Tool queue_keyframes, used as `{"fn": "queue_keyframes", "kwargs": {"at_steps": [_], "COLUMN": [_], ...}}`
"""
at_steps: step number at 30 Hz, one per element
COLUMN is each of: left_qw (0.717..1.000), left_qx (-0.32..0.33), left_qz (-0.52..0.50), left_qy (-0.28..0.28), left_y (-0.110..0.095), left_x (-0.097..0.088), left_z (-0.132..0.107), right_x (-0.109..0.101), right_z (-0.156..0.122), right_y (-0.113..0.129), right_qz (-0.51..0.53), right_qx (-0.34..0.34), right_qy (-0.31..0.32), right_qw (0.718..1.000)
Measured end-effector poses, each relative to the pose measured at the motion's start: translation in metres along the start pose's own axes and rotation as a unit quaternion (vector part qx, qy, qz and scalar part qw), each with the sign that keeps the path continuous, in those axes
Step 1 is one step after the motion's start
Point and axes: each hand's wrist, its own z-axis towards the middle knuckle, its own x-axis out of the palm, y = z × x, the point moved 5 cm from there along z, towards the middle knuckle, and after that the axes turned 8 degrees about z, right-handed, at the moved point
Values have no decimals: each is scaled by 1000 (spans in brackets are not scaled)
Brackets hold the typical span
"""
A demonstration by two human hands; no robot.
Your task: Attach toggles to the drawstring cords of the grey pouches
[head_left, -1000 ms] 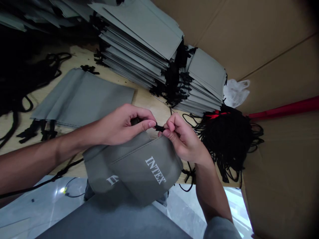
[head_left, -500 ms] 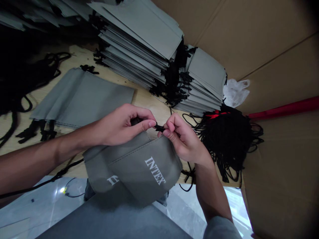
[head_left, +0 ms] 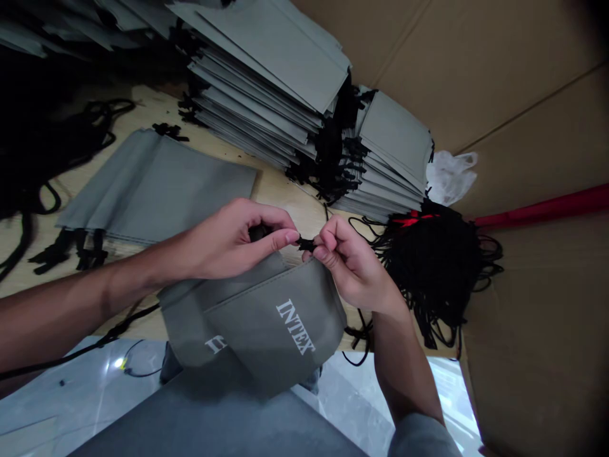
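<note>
left hand [head_left: 233,240] and right hand [head_left: 354,270] at top edge of grey INTEX bag [head_left: 266,324], fingers of both pinching black cord [head_left: 307,243] just above bag, bag stacks [head_left: 271,82] beyond it, cord bundle [head_left: 438,266] right of bag

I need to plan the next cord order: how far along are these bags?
Looks done: two stacks of grey bags at the back, black cord ends showing along their edges. In hand: the left hand and right hand pinch a black cord at the mouth of the grey INTEX bag. Probably left: a second bag beneath it, and a thick bundle of loose cords on the right.
</note>
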Motion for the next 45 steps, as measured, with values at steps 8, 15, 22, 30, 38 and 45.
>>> {"fn": "queue_keyframes", "kwargs": {"at_steps": [8, 15, 22, 30, 38, 45], "left_qw": [1000, 1000, 1000, 1000, 998, 997], "left_qx": [-6, 8, 12, 0, 3, 59], "left_qz": [-2, -23, -20, -31, -39, 47], "left_qy": [0, 8, 1, 1, -45, 6], "left_y": [2, 1, 3, 11, 17, 15], "left_x": [2, 0, 2, 6, 6, -4], "left_z": [-1, 0, 3, 7, 6, 6], "right_x": [-1, 0, -13, -19, -3, -31], "right_z": [1, -2, -6, -1, 4, 7], "right_y": [0, 2, 12, 6, -1, -10], "right_qz": [5, 11, 5, -105, -164, -223], "right_qx": [1, 7, 20, 17, 67, 65], "right_qy": [-3, 35, 15, -27, 89, 32], "right_qw": [1000, 999, 1000, 994, 980, 972]}}
